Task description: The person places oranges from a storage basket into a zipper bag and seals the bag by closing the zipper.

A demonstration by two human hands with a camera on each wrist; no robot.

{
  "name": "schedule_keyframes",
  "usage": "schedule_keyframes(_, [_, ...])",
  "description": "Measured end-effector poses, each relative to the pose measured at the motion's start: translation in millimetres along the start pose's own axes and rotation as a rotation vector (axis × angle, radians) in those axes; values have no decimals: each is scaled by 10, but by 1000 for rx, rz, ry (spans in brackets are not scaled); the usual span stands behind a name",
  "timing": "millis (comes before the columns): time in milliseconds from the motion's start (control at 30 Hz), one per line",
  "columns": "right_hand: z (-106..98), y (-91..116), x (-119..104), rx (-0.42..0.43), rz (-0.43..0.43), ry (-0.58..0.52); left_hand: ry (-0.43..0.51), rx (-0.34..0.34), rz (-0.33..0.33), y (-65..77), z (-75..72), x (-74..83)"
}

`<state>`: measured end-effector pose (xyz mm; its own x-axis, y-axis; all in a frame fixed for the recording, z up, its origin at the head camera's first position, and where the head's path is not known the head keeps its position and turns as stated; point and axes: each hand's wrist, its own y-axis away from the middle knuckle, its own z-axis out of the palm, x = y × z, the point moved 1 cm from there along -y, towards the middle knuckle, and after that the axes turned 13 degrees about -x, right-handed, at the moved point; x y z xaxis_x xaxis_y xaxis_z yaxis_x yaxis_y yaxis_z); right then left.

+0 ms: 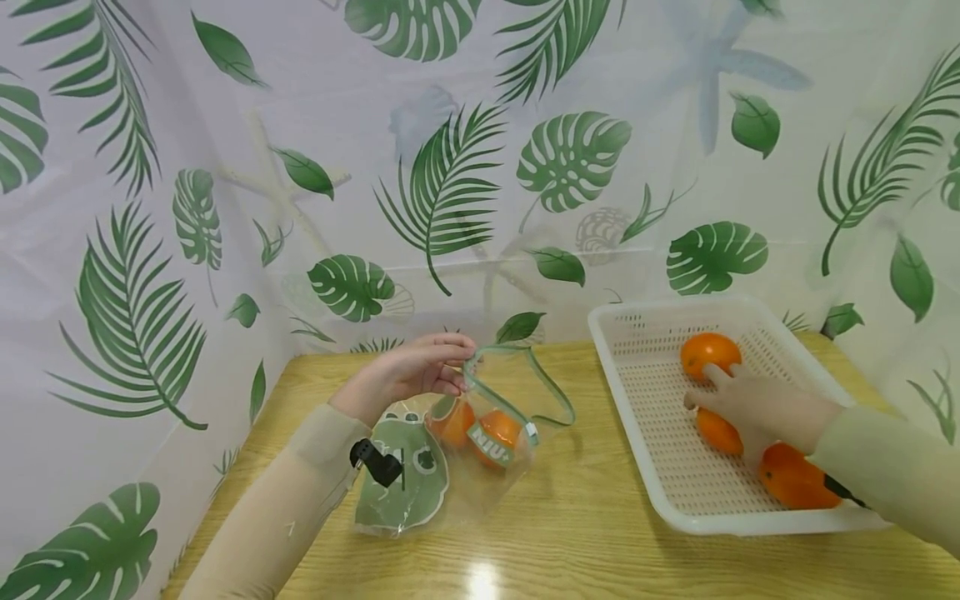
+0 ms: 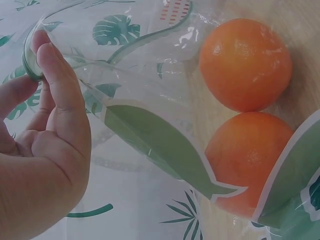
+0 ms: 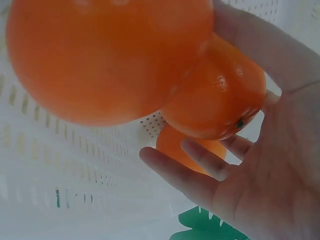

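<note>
My left hand [image 1: 420, 371] pinches the green-edged rim of a clear plastic bag [image 1: 480, 492], whose mouth stands open. Inside the bag are two oranges [image 2: 245, 65], one against the other, partly behind a green printed figure [image 1: 405, 471]. My right hand [image 1: 750, 408] reaches into a white basket [image 1: 637, 450]. Its thumb and spread fingers [image 3: 180, 175] lie on either side of the middle orange [image 3: 220, 95], without a visible firm grip. A farther orange [image 1: 708, 354] lies by the fingertips, and a nearer orange [image 1: 798, 479] sits under the wrist.
The bag and basket are on a wooden table [image 1: 570, 533], the basket on the right. Behind and to the left hangs a white leaf-print sheet [image 1: 465, 292]. A dark strap device [image 1: 378, 462] is on the left wrist.
</note>
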<state>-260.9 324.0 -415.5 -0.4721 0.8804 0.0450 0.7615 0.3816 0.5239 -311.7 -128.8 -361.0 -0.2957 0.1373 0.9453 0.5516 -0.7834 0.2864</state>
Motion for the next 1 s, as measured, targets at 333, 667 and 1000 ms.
schedule_keyframes(333, [-21,-67,-51,27,-18,76,-4,9,0,21,-2,13])
schedule_keyframes(667, [-2,-111,-41,50,-3,149,7,3,13,34,5,17])
schedule_keyframes(1000, [111,-303,162,85,4,161,-2,2,13,48,-4,18])
